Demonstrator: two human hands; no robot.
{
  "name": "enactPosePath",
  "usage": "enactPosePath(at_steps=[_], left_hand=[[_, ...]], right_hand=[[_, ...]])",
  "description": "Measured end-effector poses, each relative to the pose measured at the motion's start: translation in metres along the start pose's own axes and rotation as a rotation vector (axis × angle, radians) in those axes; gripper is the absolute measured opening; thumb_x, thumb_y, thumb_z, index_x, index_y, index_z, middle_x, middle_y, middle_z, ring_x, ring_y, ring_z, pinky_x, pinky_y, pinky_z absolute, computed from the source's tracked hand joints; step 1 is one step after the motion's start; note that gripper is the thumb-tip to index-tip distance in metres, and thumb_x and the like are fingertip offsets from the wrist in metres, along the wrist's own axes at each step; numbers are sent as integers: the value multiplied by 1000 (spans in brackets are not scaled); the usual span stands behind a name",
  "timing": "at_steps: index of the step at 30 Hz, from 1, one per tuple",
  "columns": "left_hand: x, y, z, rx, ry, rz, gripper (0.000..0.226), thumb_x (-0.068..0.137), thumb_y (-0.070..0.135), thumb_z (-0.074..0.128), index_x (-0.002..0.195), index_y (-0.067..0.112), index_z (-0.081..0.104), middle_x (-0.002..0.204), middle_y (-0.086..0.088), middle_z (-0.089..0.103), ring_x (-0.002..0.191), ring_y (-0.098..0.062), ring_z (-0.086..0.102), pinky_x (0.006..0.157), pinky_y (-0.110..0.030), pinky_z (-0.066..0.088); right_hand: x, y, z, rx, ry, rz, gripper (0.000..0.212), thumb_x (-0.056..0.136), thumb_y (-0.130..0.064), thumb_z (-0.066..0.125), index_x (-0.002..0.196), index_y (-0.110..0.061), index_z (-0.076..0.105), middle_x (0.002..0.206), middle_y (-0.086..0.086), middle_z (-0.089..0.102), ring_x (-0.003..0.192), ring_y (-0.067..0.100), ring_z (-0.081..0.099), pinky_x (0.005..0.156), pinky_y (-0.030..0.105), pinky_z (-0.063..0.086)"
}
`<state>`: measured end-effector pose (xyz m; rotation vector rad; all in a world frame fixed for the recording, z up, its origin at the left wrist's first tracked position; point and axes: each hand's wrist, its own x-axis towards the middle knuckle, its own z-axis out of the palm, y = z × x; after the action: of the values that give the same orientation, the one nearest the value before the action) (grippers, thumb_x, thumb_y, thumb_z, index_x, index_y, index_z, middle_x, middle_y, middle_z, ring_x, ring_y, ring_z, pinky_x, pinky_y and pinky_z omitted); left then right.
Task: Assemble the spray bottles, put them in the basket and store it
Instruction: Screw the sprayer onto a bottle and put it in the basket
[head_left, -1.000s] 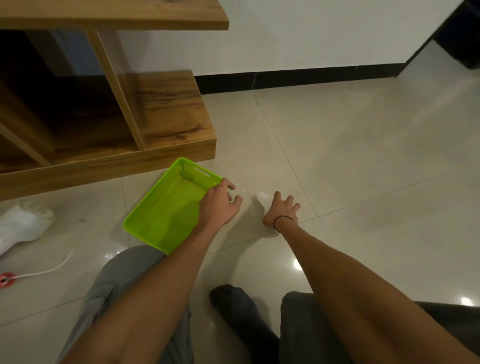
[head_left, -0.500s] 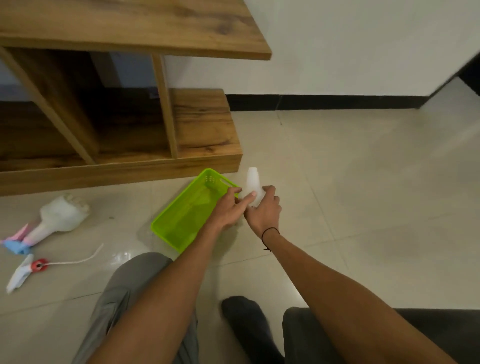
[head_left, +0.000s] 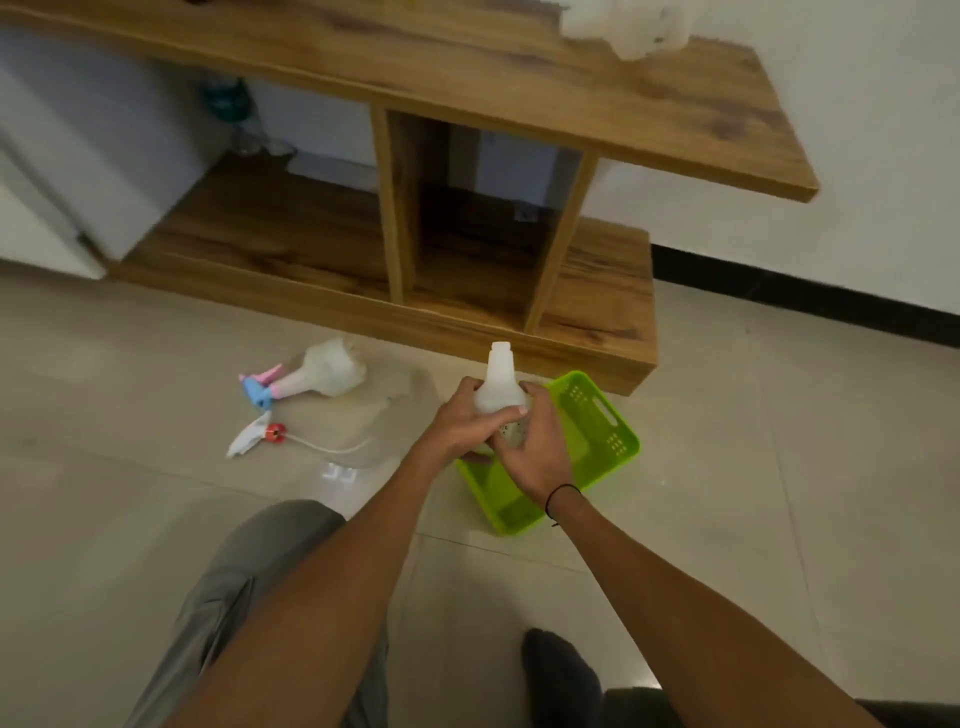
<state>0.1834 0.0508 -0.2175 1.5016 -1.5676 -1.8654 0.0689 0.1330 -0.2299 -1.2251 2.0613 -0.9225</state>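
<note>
Seen from the head camera, a seated person's left hand (head_left: 457, 423) and right hand (head_left: 537, 457) both wrap closed around an uncapped translucent spray bottle (head_left: 500, 384), held upright over the near end of a lime-green basket (head_left: 605, 431) on the tiled floor (head_left: 753, 493). To the left lie a second bottle (head_left: 324, 371) – trigger fitted – and a loose spray head (head_left: 254, 436), before a wooden shelf unit (head_left: 519, 291).

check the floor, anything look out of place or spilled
Nothing spilled. A bottle with its sprayer on lies tipped over, and a loose spray head with its tube lies beside it. Both hands hold an uncapped bottle above the basket.
</note>
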Motion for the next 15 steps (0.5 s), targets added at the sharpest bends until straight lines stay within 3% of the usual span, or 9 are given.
enactPosePath(at_steps=[7, 12, 15], left_hand=[[-18, -26, -69, -194, 167, -16, 75, 74, 54, 86, 133, 26, 50, 122, -3, 68, 106, -21, 73, 73, -48, 69], [-39, -37, -119, -234, 307, -48, 74, 73, 56, 84, 132, 32, 47, 123, -1, 64, 107, -20, 69, 71, -45, 69], [-53, -48, -141, -248, 355, -86, 74, 75, 56, 84, 135, 33, 46, 122, 2, 62, 107, -21, 67, 69, -43, 69]], right_hand=[[21, -40, 42, -23, -244, -221, 79, 80, -58, 73, 146, -30, 39, 142, -6, 53, 126, 19, 56, 97, 45, 56], [28, -74, 78, -1, -397, -308, 65, 91, -59, 56, 147, -32, 39, 145, -4, 55, 130, 22, 54, 105, 47, 51], [30, -85, 96, -17, -455, -339, 48, 100, -45, 49, 145, -32, 43, 133, 3, 62, 120, 25, 59, 101, 50, 53]])
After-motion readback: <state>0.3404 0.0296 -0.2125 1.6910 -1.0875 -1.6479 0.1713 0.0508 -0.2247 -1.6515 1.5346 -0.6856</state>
